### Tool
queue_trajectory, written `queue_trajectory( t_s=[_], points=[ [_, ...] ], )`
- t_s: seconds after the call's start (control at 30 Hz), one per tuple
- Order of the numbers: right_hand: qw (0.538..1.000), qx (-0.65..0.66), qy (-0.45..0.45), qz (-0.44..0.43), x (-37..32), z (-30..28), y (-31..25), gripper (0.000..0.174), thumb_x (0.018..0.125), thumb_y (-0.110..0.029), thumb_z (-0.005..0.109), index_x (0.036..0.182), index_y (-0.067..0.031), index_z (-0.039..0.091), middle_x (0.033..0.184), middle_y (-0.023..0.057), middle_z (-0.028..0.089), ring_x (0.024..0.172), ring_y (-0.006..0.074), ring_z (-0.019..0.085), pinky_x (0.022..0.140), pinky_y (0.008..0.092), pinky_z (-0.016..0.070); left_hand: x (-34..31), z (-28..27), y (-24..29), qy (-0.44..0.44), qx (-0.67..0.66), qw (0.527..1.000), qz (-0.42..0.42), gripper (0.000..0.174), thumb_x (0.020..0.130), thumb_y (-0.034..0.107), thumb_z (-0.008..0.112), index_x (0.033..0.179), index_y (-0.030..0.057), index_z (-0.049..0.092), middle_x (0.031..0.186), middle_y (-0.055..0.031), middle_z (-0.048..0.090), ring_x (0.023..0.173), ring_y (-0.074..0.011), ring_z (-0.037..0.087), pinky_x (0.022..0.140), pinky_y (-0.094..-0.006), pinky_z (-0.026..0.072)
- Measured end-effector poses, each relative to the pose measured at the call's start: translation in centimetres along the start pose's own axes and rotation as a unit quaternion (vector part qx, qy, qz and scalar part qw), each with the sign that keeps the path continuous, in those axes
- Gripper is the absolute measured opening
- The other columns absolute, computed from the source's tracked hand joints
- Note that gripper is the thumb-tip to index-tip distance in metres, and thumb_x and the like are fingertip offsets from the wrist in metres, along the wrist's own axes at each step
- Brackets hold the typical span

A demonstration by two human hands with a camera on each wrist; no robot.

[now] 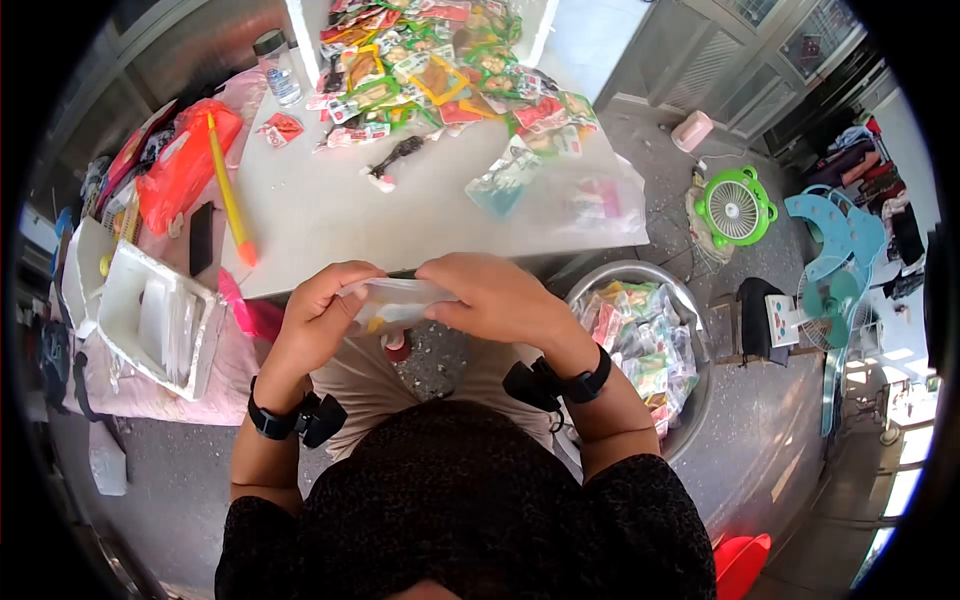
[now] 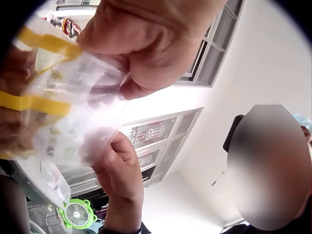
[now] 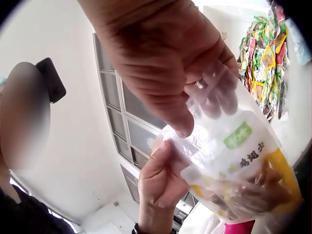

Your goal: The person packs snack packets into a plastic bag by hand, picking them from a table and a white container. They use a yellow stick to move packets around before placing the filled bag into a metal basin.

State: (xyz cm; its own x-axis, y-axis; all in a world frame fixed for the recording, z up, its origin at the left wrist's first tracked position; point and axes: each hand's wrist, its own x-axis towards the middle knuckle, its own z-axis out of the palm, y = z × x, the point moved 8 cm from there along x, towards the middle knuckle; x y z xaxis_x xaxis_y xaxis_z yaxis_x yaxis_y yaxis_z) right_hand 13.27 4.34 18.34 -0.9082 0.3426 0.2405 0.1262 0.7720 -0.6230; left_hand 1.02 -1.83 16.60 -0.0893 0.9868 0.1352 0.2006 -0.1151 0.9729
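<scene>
A see-through plastic food pouch (image 1: 392, 306) with yellow trim is held over my lap, just off the table's front edge. In the right wrist view the pouch (image 3: 239, 165) shows a green label, dark printed characters and brown pieces of food toward its bottom. My left hand (image 1: 322, 318) pinches one upper corner between thumb and fingers. At the opposite corner, my right hand (image 1: 500, 298) grips the film, thumb in front and fingers behind. Seen from the left wrist, the pouch's top edge (image 2: 109, 122) stretches between the two hands.
A heap of colourful food packets (image 1: 430, 75) covers the table's far side. A metal basin (image 1: 700, 400) full of packets stands on the floor at right. On the left are a foam box (image 1: 125, 290), phone (image 1: 201, 240) and yellow stick (image 1: 225, 185). A green fan (image 1: 737, 206) stands beyond the basin.
</scene>
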Motion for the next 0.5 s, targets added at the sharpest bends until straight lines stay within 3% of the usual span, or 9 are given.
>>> queue_trajectory(
  t_s=[0.13, 0.3, 0.4, 0.43, 0.5],
  points=[
    [0.999, -0.029, 0.015, 0.036, -2.5, 1.4, 1.4, 0.012, 0.075, -0.014, 0.050, 0.079, -0.0026, 0.051, 0.074, 0.0128, 0.052, 0.071, 0.0322, 0.049, 0.060, 0.0403, 0.0383, -0.2, 2.7, -0.9, -0.060, 0.033, 0.994, 0.084, 0.017, 0.084, 0.008, 0.046, 0.098, 0.0007, 0.053, 0.097, -0.0086, 0.055, 0.089, -0.0125, 0.050, 0.078, -0.0261, 0.0408],
    [0.991, -0.065, 0.073, 0.091, -7.2, -2.0, 3.6, 0.011, 0.076, -0.013, 0.049, 0.073, -0.0028, 0.051, 0.069, 0.0130, 0.051, 0.068, 0.0326, 0.049, 0.060, 0.0405, 0.0381, -0.4, 2.8, -4.5, -0.075, -0.011, 0.997, -0.027, 0.019, 0.079, 0.002, 0.051, 0.099, 0.0003, 0.052, 0.097, -0.0090, 0.054, 0.091, -0.0154, 0.051, 0.078, -0.0261, 0.0402],
    [0.975, -0.034, 0.144, 0.167, -12.3, -6.0, 5.7, 0.013, 0.075, -0.014, 0.049, 0.074, -0.0009, 0.051, 0.072, 0.0158, 0.052, 0.071, 0.0351, 0.049, 0.060, 0.0393, 0.0393, -1.3, 0.1, -10.7, -0.066, 0.139, 0.984, -0.093, 0.021, 0.077, 0.004, 0.054, 0.098, 0.0004, 0.052, 0.099, -0.0097, 0.053, 0.092, -0.0168, 0.051, 0.076, -0.0245, 0.0400],
    [0.962, -0.023, 0.150, 0.226, -14.1, -7.3, 6.3, 0.012, 0.075, -0.011, 0.049, 0.074, 0.0000, 0.052, 0.071, 0.0154, 0.051, 0.070, 0.0341, 0.049, 0.061, 0.0376, 0.0396, -1.6, -0.9, -12.0, -0.050, 0.218, 0.971, -0.080, 0.023, 0.073, 0.005, 0.056, 0.095, 0.0005, 0.053, 0.100, -0.0124, 0.052, 0.096, -0.0232, 0.050, 0.077, -0.0264, 0.0398],
    [0.929, 0.031, 0.185, 0.318, -18.4, -9.0, 8.2, 0.009, 0.075, -0.007, 0.052, 0.078, 0.0018, 0.053, 0.067, 0.0111, 0.049, 0.061, 0.0220, 0.048, 0.057, 0.0301, 0.0382, -2.7, -2.5, -14.6, -0.038, 0.302, 0.951, -0.041, 0.022, 0.070, 0.006, 0.057, 0.092, 0.0014, 0.054, 0.102, -0.0133, 0.051, 0.100, -0.0272, 0.047, 0.083, -0.0317, 0.0367]
  ],
)
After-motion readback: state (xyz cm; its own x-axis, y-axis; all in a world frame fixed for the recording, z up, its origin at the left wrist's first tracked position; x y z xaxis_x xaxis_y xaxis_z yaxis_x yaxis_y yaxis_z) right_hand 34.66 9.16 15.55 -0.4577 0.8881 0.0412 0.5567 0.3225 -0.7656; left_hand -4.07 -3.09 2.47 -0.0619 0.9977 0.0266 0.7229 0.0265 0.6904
